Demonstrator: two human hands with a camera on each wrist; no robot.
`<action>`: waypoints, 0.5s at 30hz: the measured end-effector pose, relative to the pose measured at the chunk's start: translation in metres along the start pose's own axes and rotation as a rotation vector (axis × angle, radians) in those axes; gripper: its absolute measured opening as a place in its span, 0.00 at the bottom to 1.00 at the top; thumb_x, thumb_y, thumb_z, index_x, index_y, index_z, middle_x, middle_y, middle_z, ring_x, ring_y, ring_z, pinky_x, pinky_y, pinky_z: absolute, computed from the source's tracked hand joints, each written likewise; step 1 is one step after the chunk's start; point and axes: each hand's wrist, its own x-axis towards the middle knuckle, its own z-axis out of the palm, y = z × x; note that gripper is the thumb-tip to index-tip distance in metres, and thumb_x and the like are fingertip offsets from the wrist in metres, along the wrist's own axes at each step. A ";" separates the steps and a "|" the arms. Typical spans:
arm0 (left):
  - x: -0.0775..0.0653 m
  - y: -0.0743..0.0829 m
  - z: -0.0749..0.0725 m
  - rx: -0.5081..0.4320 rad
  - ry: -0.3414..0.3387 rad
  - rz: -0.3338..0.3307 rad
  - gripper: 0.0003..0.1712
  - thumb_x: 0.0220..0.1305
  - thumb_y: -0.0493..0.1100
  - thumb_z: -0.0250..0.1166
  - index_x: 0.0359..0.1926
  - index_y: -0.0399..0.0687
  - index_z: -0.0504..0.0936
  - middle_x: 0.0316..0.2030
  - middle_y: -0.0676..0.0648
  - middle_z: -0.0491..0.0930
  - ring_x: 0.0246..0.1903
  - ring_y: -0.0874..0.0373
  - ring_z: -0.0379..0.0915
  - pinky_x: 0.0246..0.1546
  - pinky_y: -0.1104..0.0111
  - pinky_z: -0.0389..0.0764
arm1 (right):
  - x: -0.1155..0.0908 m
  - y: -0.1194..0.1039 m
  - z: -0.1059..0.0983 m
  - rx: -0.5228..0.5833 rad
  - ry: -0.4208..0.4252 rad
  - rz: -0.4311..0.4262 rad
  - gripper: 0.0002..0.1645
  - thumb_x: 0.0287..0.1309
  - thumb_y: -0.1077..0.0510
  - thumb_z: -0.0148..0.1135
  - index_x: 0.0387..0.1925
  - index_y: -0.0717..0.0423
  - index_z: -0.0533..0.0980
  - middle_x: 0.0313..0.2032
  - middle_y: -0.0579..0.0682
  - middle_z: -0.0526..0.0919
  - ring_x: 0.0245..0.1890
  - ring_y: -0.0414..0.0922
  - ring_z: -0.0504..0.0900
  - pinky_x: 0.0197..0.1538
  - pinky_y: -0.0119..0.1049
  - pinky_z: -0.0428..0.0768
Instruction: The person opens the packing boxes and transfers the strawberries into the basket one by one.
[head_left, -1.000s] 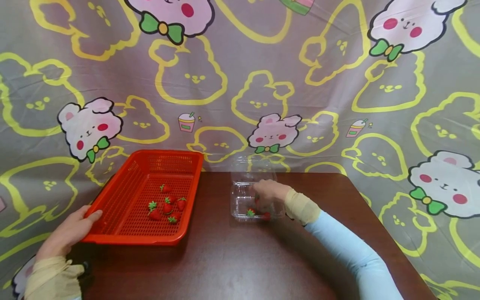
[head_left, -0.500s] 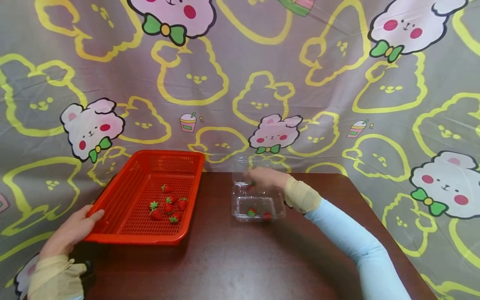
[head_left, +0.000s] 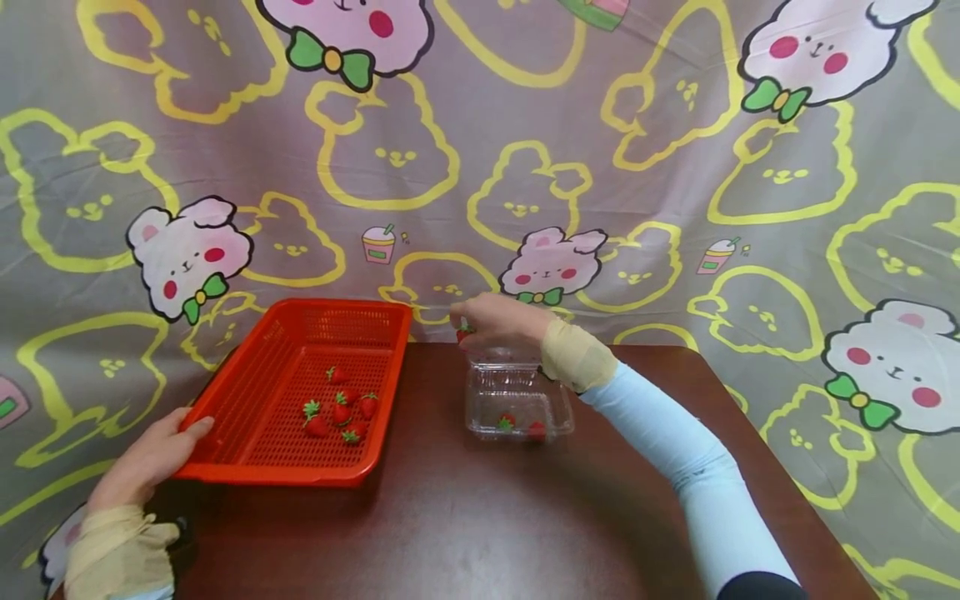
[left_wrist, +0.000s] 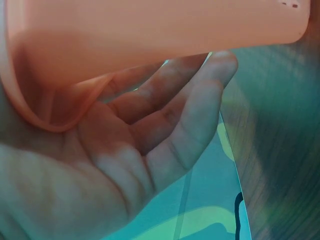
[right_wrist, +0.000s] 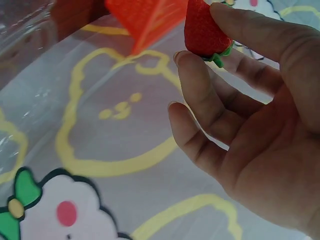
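My left hand (head_left: pixel 161 450) grips the near left corner of a red perforated plastic basket (head_left: pixel 300 477); the left wrist view shows its fingers (left_wrist: pixel 192 125) curled beneath the rim. Several strawberries with green leaf caps, one of them a strawberry (head_left: pixel 342 412) near the middle, lie on the basket floor. Between thumb and fingertips my right hand (head_left: pixel 501 322) pinches a strawberry (right_wrist: pixel 200 30), raised over the far side of a clear plastic box (head_left: pixel 476 407). Two strawberries sit inside that box, including a strawberry (head_left: pixel 507 422) at its front. The box's raised lid is mostly hidden behind my right hand.
Both containers stand on a dark brown wooden table (head_left: pixel 480 517). Directly behind the table hangs a grey cloth (head_left: pixel 420 117) printed with yellow bear outlines and white bunnies. The basket stands left of the box, with a strip of tabletop between them.
My right hand has come up out of the clear box and moved left and back, bringing a strawberry with it. My left hand keeps its grip on the basket.
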 end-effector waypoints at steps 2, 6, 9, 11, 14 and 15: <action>-0.001 -0.001 0.000 -0.001 0.001 -0.014 0.41 0.76 0.60 0.41 0.67 0.25 0.51 0.53 0.27 0.69 0.46 0.44 0.71 0.39 0.63 0.71 | 0.007 -0.008 -0.003 -0.019 -0.006 -0.012 0.16 0.58 0.53 0.69 0.46 0.52 0.77 0.30 0.46 0.81 0.29 0.44 0.76 0.36 0.35 0.76; -0.003 -0.002 0.000 -0.001 0.011 -0.016 0.42 0.75 0.61 0.41 0.67 0.25 0.51 0.53 0.27 0.68 0.46 0.43 0.71 0.39 0.63 0.70 | 0.020 -0.021 -0.005 -0.046 0.005 -0.072 0.16 0.58 0.53 0.69 0.46 0.54 0.76 0.30 0.47 0.80 0.29 0.43 0.74 0.38 0.36 0.74; -0.005 -0.001 0.001 0.000 0.021 0.007 0.41 0.75 0.61 0.41 0.67 0.25 0.52 0.53 0.27 0.68 0.46 0.42 0.70 0.39 0.63 0.69 | 0.029 -0.030 -0.005 -0.062 0.023 -0.124 0.16 0.58 0.52 0.68 0.44 0.54 0.77 0.30 0.46 0.80 0.28 0.42 0.74 0.40 0.36 0.73; -0.006 0.000 0.002 -0.001 0.031 0.020 0.40 0.76 0.60 0.41 0.66 0.25 0.53 0.53 0.27 0.69 0.46 0.42 0.71 0.38 0.64 0.69 | 0.034 -0.036 -0.006 -0.053 0.026 -0.147 0.16 0.58 0.51 0.69 0.44 0.55 0.77 0.29 0.45 0.79 0.27 0.42 0.73 0.39 0.35 0.72; -0.006 0.002 0.004 -0.002 0.037 0.021 0.40 0.76 0.60 0.41 0.67 0.26 0.53 0.53 0.27 0.69 0.46 0.43 0.71 0.38 0.63 0.69 | 0.042 -0.047 -0.005 -0.031 0.019 -0.169 0.17 0.59 0.50 0.69 0.44 0.53 0.76 0.28 0.45 0.77 0.26 0.41 0.72 0.35 0.33 0.71; -0.006 0.002 0.004 -0.001 0.040 0.020 0.40 0.76 0.60 0.41 0.66 0.26 0.53 0.52 0.27 0.69 0.46 0.43 0.71 0.38 0.63 0.69 | 0.045 -0.051 -0.004 -0.026 0.015 -0.176 0.17 0.59 0.50 0.69 0.44 0.53 0.75 0.28 0.45 0.76 0.26 0.41 0.71 0.34 0.32 0.70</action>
